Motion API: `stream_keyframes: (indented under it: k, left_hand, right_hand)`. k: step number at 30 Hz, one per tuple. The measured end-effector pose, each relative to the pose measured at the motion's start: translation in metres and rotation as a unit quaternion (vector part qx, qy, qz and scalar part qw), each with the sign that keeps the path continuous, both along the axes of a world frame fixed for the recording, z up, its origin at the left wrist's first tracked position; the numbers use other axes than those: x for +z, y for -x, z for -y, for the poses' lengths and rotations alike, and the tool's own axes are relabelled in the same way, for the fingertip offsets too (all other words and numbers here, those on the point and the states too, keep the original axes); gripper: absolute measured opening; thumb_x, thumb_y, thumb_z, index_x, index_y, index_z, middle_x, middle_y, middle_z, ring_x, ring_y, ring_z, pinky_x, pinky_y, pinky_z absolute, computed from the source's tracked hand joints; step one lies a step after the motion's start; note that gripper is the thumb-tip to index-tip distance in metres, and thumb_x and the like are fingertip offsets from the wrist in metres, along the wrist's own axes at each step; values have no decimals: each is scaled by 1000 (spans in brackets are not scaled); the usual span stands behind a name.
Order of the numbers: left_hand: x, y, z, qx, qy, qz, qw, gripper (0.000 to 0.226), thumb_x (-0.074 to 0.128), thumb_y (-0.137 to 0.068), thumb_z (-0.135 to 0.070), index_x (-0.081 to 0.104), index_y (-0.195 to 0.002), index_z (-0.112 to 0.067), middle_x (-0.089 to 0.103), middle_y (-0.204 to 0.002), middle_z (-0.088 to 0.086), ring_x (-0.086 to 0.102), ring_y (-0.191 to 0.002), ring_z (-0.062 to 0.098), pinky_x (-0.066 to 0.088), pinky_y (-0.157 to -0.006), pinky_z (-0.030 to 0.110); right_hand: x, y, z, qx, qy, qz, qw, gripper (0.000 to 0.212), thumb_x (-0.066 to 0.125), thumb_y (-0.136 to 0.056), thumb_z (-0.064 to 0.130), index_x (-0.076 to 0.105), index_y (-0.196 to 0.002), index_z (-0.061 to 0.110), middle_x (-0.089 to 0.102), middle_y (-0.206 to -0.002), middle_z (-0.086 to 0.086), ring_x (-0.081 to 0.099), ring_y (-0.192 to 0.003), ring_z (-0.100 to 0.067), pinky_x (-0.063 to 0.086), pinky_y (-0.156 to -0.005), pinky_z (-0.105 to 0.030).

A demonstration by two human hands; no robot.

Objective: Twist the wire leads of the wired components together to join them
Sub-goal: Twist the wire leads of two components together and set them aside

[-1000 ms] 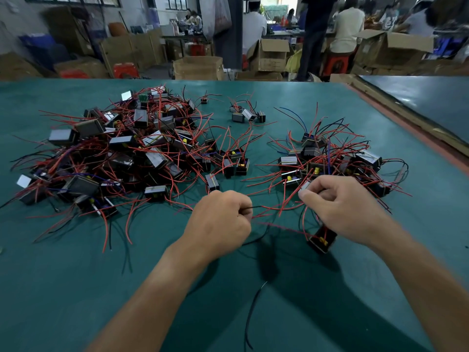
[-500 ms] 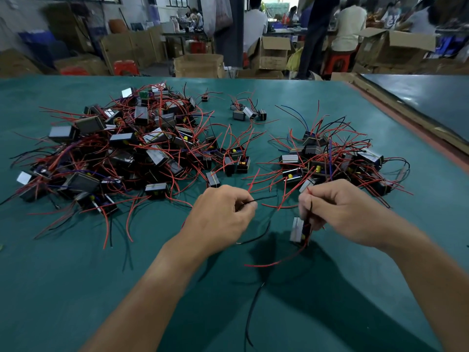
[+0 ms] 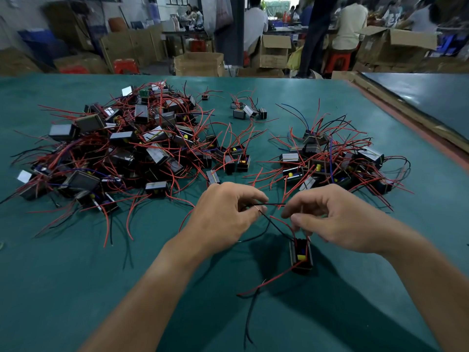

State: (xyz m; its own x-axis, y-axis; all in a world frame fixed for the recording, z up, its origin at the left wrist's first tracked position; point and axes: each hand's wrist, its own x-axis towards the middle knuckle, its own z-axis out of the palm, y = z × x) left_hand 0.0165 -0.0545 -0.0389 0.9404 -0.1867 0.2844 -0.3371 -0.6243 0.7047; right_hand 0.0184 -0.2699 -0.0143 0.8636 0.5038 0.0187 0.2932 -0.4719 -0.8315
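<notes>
A small black wired component [image 3: 301, 256] with a yellow part inside hangs just above the green table [image 3: 76, 288] between my hands, red and black leads trailing from it. My left hand [image 3: 225, 217] pinches a thin black wire lead [image 3: 274, 204] at its bare tip. My right hand [image 3: 337, 219] pinches the other end of that lead with thumb and forefinger, and a red lead [image 3: 281, 222] runs under its fingers down to the component. A loose black wire [image 3: 250, 316] lies on the table below.
A large pile of wired components [image 3: 121, 151] with red leads covers the table's left half. A smaller pile [image 3: 337, 161] lies at right, and a few stray components [image 3: 247, 111] sit further back. Cardboard boxes [image 3: 198, 63] and people stand beyond the far edge.
The component has dropped from my right hand's fingers and now dangles lower, near the table. Both hands have come closer together, with the black lead stretched between their fingertips.
</notes>
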Motion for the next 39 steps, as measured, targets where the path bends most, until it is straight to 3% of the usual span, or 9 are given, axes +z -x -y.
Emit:
stream_keyframes:
  k: [3,8,12,16,20,23,27,31,39]
  left_hand:
    - [0,0,1,-17,24,-21,999,14,76,-81,-18,77,-92,-26,74,-77,-10,64,-65,-3,52,-67,19]
    - [5,2,1,-94,96,-136,982,19,74,-77,1,75,-85,-17,74,-76,5,61,-61,7,51,-64,24]
    - [7,1,1,-96,154,-169,969,10,76,-80,2,75,-83,-8,72,-69,4,61,-60,10,50,-64,24]
    - [7,2,1,-82,169,-175,966,14,78,-79,0,73,-88,-10,72,-68,4,62,-56,13,49,-60,28]
    - [6,2,1,-74,179,-165,967,18,79,-78,-3,70,-87,-16,71,-63,-1,61,-49,11,43,-49,19]
    - [6,1,3,-58,171,-153,972,19,81,-77,-6,69,-86,-16,70,-63,0,61,-49,13,45,-51,29]
    - [6,1,4,-41,172,-151,973,19,84,-74,-11,70,-86,-16,60,-63,3,58,-46,15,42,-44,26]
    - [6,0,4,-33,186,-138,972,5,73,-87,-16,69,-83,-15,56,-57,4,60,-46,18,43,-41,24]
    - [9,3,5,-68,192,-134,970,23,53,-100,-11,69,-101,-26,64,-58,0,67,-53,19,46,-41,22]
  right_hand:
    - [0,-1,2,-5,-23,-1,1000,17,62,-91,2,71,-86,16,70,-67,3,57,-58,-2,40,-51,-9]
    - [-3,-2,3,9,-10,8,1000,10,66,-90,8,72,-86,16,69,-74,-14,55,-62,-14,45,-58,-25]
    - [-5,-2,1,15,-8,3,1000,10,68,-89,8,71,-89,18,66,-68,-13,53,-58,-12,40,-49,-17]
    - [-8,-2,-1,2,-6,-32,999,19,66,-91,9,63,-105,21,68,-61,-3,57,-51,-12,41,-46,-15]
    - [-10,0,-6,-6,22,-40,999,18,63,-93,16,59,-109,23,68,-57,-1,52,-44,-9,40,-44,-16]
    - [-12,1,-11,-5,47,-26,999,4,65,-92,22,66,-94,19,61,-49,1,45,-41,-9,37,-46,-22]
    - [-12,3,-13,-25,61,-10,998,23,69,-89,23,65,-70,12,46,-44,7,32,-44,-10,28,-45,-24]
    - [-9,3,-12,-31,50,11,998,29,70,-89,21,62,-63,11,42,-44,10,31,-43,-6,27,-44,-20]
    - [-11,3,-14,-40,50,57,996,34,67,-90,26,59,-60,15,42,-47,9,33,-47,-7,33,-50,-28]
